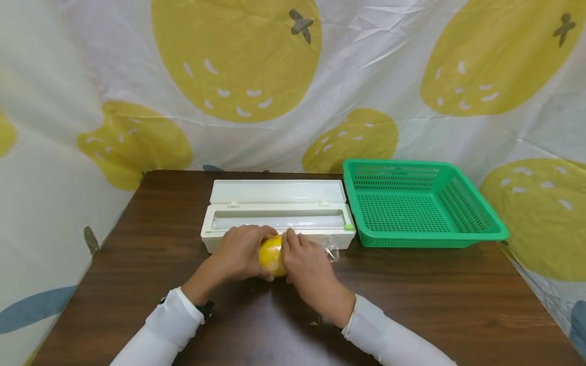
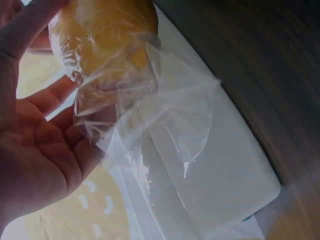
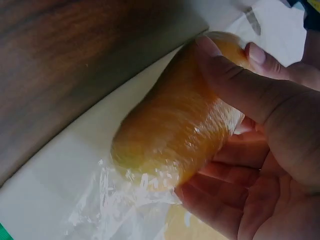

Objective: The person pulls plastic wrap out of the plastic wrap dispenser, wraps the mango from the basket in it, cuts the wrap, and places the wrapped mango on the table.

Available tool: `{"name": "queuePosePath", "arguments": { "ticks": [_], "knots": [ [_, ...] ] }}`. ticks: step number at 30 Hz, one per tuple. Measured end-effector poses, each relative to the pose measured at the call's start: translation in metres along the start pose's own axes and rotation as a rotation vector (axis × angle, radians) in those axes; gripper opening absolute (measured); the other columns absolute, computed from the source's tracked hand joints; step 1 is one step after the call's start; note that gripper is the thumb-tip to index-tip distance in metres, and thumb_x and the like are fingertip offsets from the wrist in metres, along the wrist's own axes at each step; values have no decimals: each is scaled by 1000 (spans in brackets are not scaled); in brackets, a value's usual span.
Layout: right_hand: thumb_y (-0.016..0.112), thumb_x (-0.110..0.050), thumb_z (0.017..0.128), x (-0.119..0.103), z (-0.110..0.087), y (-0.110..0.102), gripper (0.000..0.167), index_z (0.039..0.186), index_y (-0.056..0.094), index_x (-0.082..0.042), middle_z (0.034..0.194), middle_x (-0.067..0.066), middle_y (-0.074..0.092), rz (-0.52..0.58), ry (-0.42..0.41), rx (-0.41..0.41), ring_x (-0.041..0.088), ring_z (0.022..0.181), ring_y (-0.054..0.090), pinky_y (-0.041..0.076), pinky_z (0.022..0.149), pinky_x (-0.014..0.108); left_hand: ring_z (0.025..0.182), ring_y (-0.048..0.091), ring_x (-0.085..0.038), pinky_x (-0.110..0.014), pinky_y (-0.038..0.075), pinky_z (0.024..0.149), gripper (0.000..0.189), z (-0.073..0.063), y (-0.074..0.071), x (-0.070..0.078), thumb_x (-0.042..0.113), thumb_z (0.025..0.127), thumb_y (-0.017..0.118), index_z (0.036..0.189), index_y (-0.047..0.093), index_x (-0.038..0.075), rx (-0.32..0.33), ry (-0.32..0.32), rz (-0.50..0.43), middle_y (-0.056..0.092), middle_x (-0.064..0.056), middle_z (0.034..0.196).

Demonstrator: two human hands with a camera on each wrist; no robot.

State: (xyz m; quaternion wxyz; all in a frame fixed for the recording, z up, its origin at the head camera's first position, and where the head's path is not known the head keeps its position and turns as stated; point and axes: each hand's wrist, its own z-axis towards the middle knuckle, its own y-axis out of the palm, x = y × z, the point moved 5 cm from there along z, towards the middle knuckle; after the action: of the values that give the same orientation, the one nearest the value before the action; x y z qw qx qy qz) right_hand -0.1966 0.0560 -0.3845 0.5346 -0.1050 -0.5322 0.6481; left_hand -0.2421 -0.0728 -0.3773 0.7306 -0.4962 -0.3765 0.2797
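Yellow fruit [image 1: 271, 256] | lay between left hand [image 1: 241, 252] and right hand [image 1: 309, 262], touching both | long axis ran roughly along white box [image 1: 212, 241] | both hands gripped it

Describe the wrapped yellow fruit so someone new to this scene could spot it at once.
On the dark wooden table, find the open white cling film dispenser, left of the green basket. In front of the dispenser, between the person's left hand and right hand, is the yellow fruit. Unlike the flat fruits printed on the cloth behind, it is solid and glossy with clear film.
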Motion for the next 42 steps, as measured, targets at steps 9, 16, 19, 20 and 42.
{"name": "queuePosePath", "arguments": {
  "ticks": [9,16,19,20,42],
  "knots": [
    [97,-55,56,-4,-1,4,94,127,68,0,127,9,62,-66,4,43,19,89,56,54,66,20,79,61,-16,-36,50,75,71,2,-1,-4,44,54,101,110,70,12,-62,11,-43,74,1,94],
    [95,-60,55,-2,-3,10,90,120,69,-3,100,5,50,-15,20,0,19,80,49,51,57,20,72,55,-13,-32,47,69,64,5,1,-1,42,55,101,104,72,13,-119,-1,-64,70,5,86],
    [94,-61,55,-2,-5,12,95,125,66,-3,98,6,53,-19,22,-4,19,80,52,53,58,22,72,55,-13,-32,47,69,62,5,2,0,41,56,101,104,73,13,-128,-10,-57,69,6,84],
    [94,-60,55,-2,-5,13,96,127,66,-3,98,5,54,-21,21,0,19,80,53,54,58,22,72,55,-13,-32,46,69,60,5,2,0,40,57,100,104,73,13,-130,-10,-56,69,6,84],
    [94,-60,63,14,2,7,73,109,66,-10,97,5,61,109,-61,-149,21,84,65,56,75,34,71,55,-13,-27,46,63,45,2,0,10,29,79,87,117,70,10,-218,54,-181,65,2,84]
  ]
}}
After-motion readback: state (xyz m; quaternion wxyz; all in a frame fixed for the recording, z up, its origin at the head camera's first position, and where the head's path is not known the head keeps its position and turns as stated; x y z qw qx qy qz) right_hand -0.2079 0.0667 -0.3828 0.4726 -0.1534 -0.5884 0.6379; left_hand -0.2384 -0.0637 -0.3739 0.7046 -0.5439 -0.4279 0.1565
